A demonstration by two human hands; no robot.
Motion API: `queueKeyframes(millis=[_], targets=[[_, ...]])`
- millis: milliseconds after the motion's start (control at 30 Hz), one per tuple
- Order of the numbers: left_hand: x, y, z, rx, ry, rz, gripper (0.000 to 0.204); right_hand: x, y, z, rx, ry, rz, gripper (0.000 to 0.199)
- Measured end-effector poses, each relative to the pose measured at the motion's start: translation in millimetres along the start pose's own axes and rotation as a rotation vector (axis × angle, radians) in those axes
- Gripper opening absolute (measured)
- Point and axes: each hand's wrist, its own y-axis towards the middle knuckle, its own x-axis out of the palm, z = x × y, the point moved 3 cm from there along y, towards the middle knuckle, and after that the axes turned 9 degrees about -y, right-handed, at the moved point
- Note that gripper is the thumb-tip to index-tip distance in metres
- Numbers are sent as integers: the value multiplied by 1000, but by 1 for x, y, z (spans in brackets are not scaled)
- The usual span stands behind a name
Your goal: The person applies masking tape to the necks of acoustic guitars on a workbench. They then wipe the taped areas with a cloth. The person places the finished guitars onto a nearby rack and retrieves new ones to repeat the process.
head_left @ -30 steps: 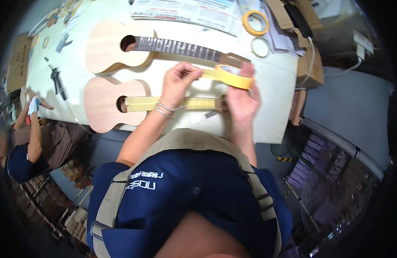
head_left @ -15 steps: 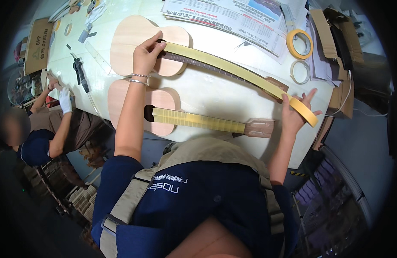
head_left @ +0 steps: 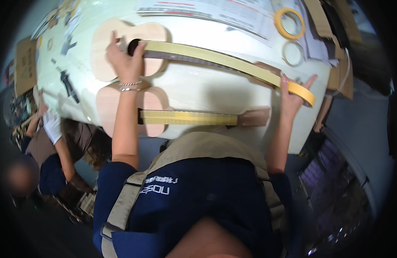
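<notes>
Left hand [head_left: 124, 60] sits in the upper left of the frame, fingers flat and pinning the end of a long yellow masking tape strip [head_left: 215, 58] at the soundhole of the far unfinished pale wooden guitar [head_left: 121, 49]. Right hand [head_left: 293, 92], at centre right, has its fingers wrapped on the yellow tape roll [head_left: 302, 90]. A second taped guitar [head_left: 134, 112] lies nearer on the white worktop [head_left: 207, 92].

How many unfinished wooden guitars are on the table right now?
2: far guitar, left hand pressing tape at its soundhole; near guitar, neck already taped. Right hand holds the tape roll.
</notes>
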Motion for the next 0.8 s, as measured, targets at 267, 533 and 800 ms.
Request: queueKeyframes(millis=[267, 533, 800], targets=[[14, -48, 16, 277, 204, -423, 59, 10, 2, 14, 84, 109, 36, 100], [51, -94, 118, 323, 145, -732, 77, 24, -3, 30, 26, 9, 146, 89], [37, -178, 204, 984, -528, -854, 33, 36, -6, 49, 94, 331, 188, 64]])
